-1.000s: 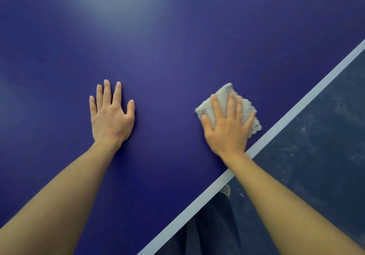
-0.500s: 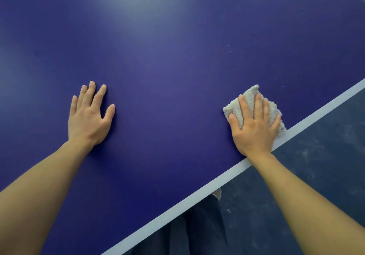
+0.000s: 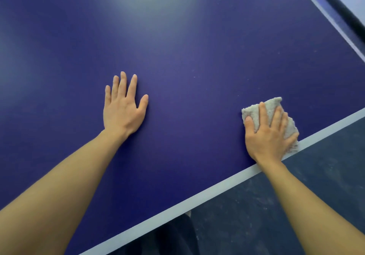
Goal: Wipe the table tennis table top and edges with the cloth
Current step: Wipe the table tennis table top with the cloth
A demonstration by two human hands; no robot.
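Cloth [image 3: 273,104] under straight fingers [image 3: 263,114] of right hand [image 3: 269,140], by table edge [image 3: 197,195]; left hand [image 3: 122,112] flat, splayed.

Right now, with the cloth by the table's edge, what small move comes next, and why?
Probably slide the right hand and cloth along the white edge line: the cloth overlaps it, while the left hand rests flat on the table top.

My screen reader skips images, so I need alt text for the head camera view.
A person's right hand presses a folded pale cloth onto a blue table tennis table, at its white edge line. The left hand rests flat on the top.
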